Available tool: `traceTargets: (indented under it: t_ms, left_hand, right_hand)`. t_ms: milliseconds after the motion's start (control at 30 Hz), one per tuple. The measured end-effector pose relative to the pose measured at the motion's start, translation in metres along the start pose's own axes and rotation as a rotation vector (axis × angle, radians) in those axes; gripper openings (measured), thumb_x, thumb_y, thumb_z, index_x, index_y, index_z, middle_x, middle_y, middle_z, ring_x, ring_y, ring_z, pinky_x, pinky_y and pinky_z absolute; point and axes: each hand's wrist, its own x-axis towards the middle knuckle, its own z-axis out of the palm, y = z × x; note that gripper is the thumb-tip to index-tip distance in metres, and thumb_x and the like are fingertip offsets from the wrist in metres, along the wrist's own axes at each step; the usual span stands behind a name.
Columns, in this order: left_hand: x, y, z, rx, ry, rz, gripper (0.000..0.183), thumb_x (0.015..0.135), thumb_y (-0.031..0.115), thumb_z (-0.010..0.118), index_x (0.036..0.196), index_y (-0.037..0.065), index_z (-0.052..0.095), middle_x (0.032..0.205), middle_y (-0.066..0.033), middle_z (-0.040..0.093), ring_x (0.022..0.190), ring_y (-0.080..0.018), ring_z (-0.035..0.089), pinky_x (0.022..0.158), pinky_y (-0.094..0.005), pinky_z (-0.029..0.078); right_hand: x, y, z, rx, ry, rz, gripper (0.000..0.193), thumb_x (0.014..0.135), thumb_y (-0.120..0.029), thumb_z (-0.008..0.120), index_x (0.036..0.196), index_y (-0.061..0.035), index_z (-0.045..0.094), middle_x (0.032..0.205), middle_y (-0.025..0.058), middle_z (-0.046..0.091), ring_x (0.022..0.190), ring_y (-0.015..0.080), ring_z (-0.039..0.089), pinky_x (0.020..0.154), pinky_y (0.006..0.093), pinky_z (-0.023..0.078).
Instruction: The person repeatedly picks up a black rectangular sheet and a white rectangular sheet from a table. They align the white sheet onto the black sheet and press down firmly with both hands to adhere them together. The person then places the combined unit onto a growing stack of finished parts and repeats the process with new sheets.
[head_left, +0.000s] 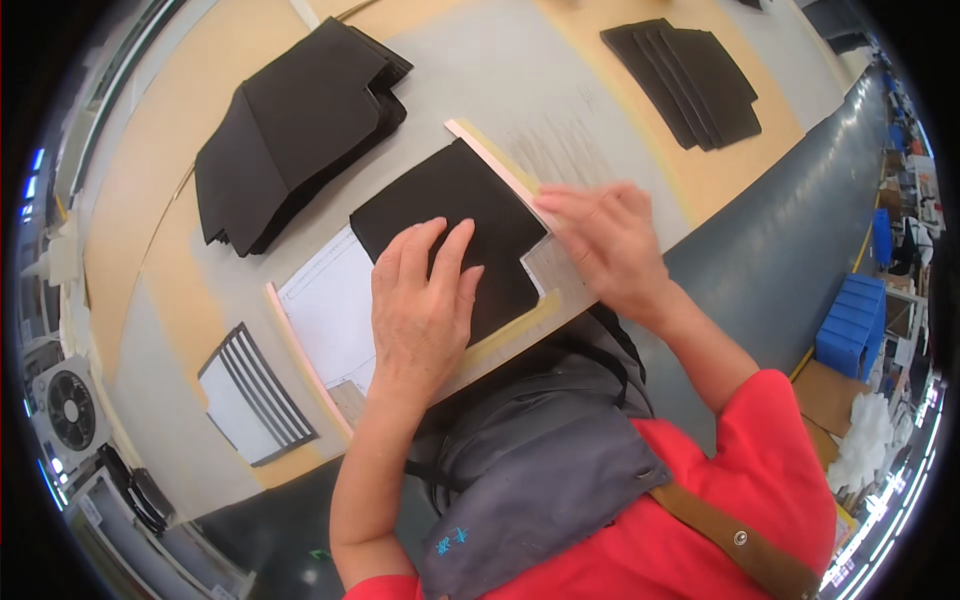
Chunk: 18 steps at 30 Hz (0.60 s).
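A black cut sheet [460, 205] with a notched corner lies on the table in front of me, partly over a white paper template [325, 300] with printed lines. My left hand [422, 300] rests on the black sheet with its fingers spread. Along the sheet's far right side runs a narrow pink strip [492, 158]. At that strip my right hand [612, 240] is closed, thumb and fingers pinched together just beside the sheet's edge. Whatever lies between those fingertips is hidden. A second pink strip [310, 360] borders the template on the left.
A thick stack of black cut sheets [300, 115] stands at the far left. Several more fanned black sheets [690, 85] lie far right. Near the left table edge is a white sheet with black strips [258, 395]. Beyond the table are a fan [72, 408] and blue crates [850, 325].
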Motion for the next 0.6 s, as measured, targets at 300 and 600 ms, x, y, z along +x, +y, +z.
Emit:
traceTargets:
  t_ms: [300, 600]
  left_hand:
    - [0.0087, 0.0038, 0.0097, 0.012, -0.019, 0.023, 0.041, 0.096, 0.014, 0.074, 0.137, 0.012, 0.068, 0.137, -0.0109, 0.06, 0.127, -0.034, 0.056, 0.107, -0.0457, 0.046]
    - [0.0104, 0.0046, 0.0098, 0.054, -0.034, 0.013, 0.042, 0.097, 0.015, 0.074, 0.138, 0.013, 0.067, 0.138, -0.0103, 0.059, 0.127, -0.0337, 0.055, 0.107, -0.0452, 0.046]
  right_hand:
    - [0.0025, 0.0068, -0.0071, 0.117, 0.026, 0.011, 0.023, 0.096, -0.006, 0.072, 0.117, -0.0128, 0.079, 0.118, 0.0008, 0.077, 0.093, 0.0201, 0.058, 0.09, 0.0334, 0.042]
    - [0.0027, 0.0082, -0.0055, 0.126, 0.035, -0.009, 0.022, 0.095, -0.006, 0.072, 0.116, -0.0124, 0.079, 0.118, -0.0003, 0.078, 0.094, 0.0205, 0.059, 0.09, 0.0329, 0.043]
